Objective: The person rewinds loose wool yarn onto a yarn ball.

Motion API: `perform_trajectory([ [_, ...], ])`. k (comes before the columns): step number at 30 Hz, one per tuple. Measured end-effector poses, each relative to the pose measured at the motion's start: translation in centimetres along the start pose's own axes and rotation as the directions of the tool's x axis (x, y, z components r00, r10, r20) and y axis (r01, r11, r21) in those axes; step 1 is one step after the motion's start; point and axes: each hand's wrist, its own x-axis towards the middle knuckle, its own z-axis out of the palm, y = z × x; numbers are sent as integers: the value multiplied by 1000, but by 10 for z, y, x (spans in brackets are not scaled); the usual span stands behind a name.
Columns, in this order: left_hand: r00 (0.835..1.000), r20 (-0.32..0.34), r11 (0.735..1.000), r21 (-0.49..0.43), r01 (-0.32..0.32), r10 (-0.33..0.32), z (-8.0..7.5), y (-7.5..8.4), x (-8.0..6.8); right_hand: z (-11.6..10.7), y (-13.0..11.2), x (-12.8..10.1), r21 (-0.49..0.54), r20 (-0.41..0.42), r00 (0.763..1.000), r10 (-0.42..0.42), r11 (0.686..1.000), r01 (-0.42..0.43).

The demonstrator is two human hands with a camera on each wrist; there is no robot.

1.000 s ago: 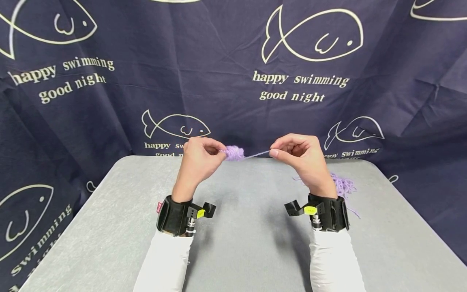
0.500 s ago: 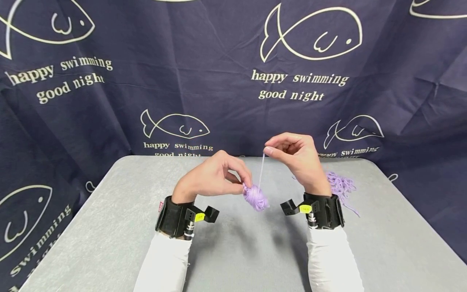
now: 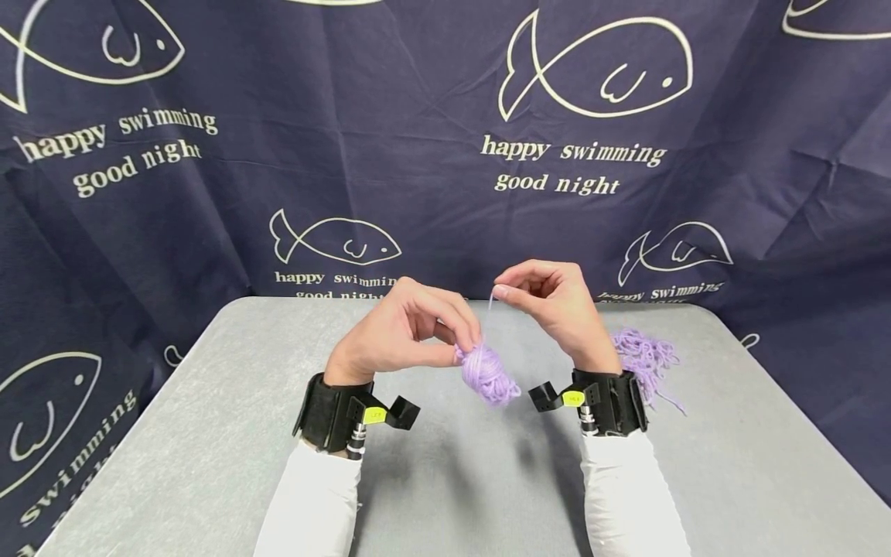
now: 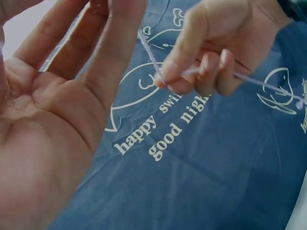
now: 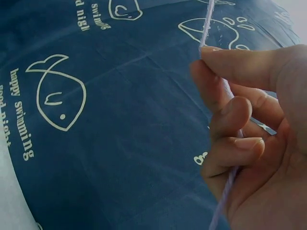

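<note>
Head view: from above and behind both wrists, facing forward and down over the grey table to the fish-print backdrop; middling distance.
Left wrist view: from under the left hand, facing up along the palm, very close.
Right wrist view: pressed near the right hand (fingers fill the frame).
Shared: right hand, lilac strand, backdrop.

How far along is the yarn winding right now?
A small ball of purple yarn is already wound, held by the left hand. The right hand pinches the strand running up from it. A loose tangle of yarn on the table is still to be wound.
</note>
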Motion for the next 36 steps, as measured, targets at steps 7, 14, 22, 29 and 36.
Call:
perform_trajectory([
  [7,957,-220,980,-20,-198,189,-2,-2,0,0,1,0,-33,88,995,39,999,-36],
  [14,788,-527,928,4,-371,318,-4,-4,5,-4,-6,-4,-58,163,986,29,998,-20],
  [22,645,-708,944,93,-317,286,-10,-6,6,-9,-22,-10,-23,158,986,-44,999,48],
  [29,614,-758,962,272,-9,220,-16,-6,1,-12,-32,-15,49,93,990,-110,993,106],
  [36,738,-675,889,343,303,8,-17,-8,-4,-12,-36,-17,117,27,989,-144,983,140],
])
